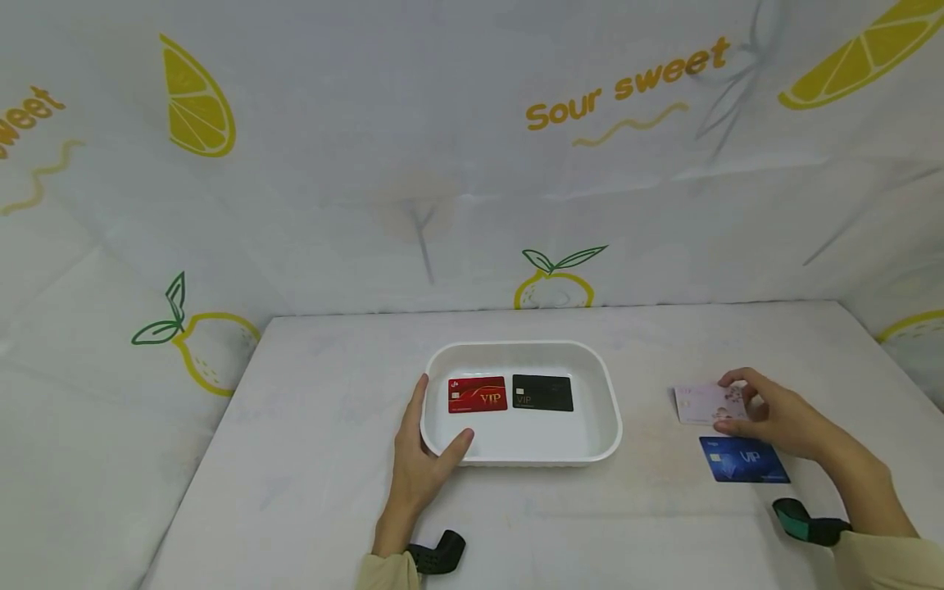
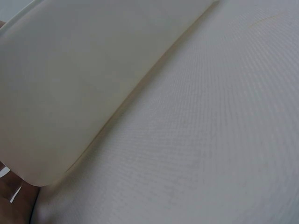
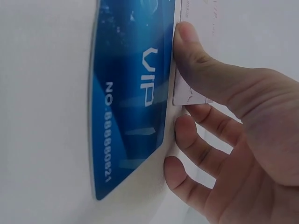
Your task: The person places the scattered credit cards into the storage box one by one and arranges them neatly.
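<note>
At its left end, the white tray [image 1: 542, 447] is held by my left hand [image 1: 420, 467], fingers along the outer wall and thumb over the near rim. The left wrist view shows the tray's side wall [image 2: 79, 79] and part of the hand [image 2: 16, 200]. Inside the tray lie a red VIP card [image 1: 477, 395] and, beside it, a black VIP card [image 1: 542, 393]. My right hand [image 1: 785, 418] grips the pale pink card [image 1: 701, 404] by its right end, thumb on the near edge. Just nearer lies a blue VIP card [image 1: 745, 460], close beside the thumb in the right wrist view [image 3: 201, 60].
The white table [image 1: 295, 492] has its far edge against a pale cloth backdrop [image 1: 332, 229] printed with lemons and lettering. Dark straps [image 1: 438, 553] are on both wrists. The tray stands left of the pink and blue cards.
</note>
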{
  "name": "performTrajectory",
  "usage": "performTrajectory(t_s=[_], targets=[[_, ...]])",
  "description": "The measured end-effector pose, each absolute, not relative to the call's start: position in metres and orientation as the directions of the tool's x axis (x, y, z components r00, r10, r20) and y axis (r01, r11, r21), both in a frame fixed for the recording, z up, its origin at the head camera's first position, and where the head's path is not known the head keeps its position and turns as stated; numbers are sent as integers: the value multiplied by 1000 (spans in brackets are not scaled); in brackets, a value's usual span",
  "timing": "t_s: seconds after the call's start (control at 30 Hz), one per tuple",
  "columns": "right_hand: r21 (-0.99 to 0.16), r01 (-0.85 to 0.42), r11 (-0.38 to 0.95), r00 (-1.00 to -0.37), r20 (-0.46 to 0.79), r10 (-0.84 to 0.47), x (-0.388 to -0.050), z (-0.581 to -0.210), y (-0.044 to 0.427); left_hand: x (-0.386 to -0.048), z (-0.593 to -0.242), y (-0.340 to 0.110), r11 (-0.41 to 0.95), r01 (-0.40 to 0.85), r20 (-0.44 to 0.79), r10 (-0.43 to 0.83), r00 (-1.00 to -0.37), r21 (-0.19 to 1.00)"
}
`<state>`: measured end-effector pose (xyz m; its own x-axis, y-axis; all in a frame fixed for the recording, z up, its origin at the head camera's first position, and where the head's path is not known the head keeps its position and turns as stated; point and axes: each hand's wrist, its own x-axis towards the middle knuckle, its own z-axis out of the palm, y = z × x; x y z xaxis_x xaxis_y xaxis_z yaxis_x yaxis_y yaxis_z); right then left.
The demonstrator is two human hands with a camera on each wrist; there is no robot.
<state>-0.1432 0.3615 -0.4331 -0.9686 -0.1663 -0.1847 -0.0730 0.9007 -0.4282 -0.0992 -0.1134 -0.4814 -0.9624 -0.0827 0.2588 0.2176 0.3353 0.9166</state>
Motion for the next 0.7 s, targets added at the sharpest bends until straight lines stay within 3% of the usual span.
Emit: performTrajectory(t_s=[0.27,0.7], targets=[[-422,-152,894,-968,-119,-221,-137,-437,363,-99,-482,-114,337,222,264,-81,-961,915],[-425,-128,896,-964,-161,-214,-139,-437,362,-99,-481,-113,335,219,258,-78,-963,917]])
